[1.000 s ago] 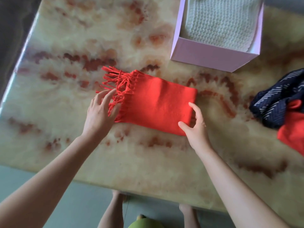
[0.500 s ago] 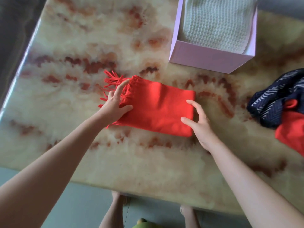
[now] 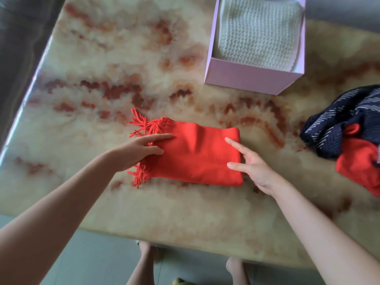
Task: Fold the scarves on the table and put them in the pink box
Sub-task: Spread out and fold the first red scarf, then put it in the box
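marbled table: folded red scarf centre, pink box far, navy-red scarf heap right.

Four scarves, one box, two hands

Pink box: far end cut off by the top edge. Navy scarf and red cloth, right: run out of frame. Fringe partly hidden under left hand.
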